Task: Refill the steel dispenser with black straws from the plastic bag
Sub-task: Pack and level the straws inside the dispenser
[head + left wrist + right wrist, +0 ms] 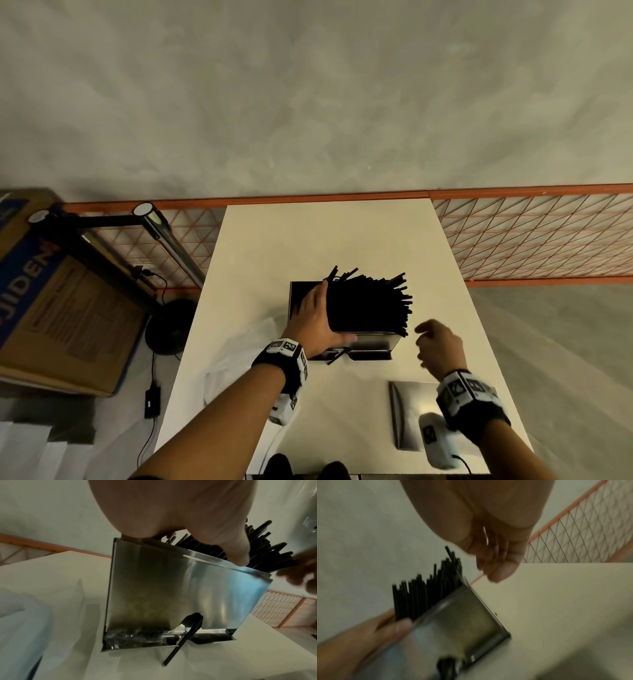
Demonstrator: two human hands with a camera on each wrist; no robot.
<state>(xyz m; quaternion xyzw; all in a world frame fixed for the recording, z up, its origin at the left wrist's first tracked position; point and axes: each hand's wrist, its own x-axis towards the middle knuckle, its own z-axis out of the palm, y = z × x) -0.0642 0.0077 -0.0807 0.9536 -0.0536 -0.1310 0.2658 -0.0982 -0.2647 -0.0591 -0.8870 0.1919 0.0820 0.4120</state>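
The steel dispenser [373, 342] [171, 588] [453, 626] stands upright in the middle of the white table [308, 233]. A thick bundle of black straws [366, 305] [267, 550] [423, 595] pokes out of its open top, fanning to the right. My left hand [325, 315] grips that bundle from the left, thumb [236, 553] at the dispenser's front rim. One loose straw [337, 356] [180, 642] leans out of the bottom tray. My right hand [435, 339] [496, 563] hovers just right of the dispenser, fingers loosely curled, holding nothing.
The dispenser's steel lid [404, 411] lies flat at the table's near right. A clear plastic bag [239, 346] [25, 615] is spread left of the dispenser. Off the table to the left are a black lamp [164, 236] and a cardboard box [51, 291]. Behind runs an orange mesh fence [531, 233].
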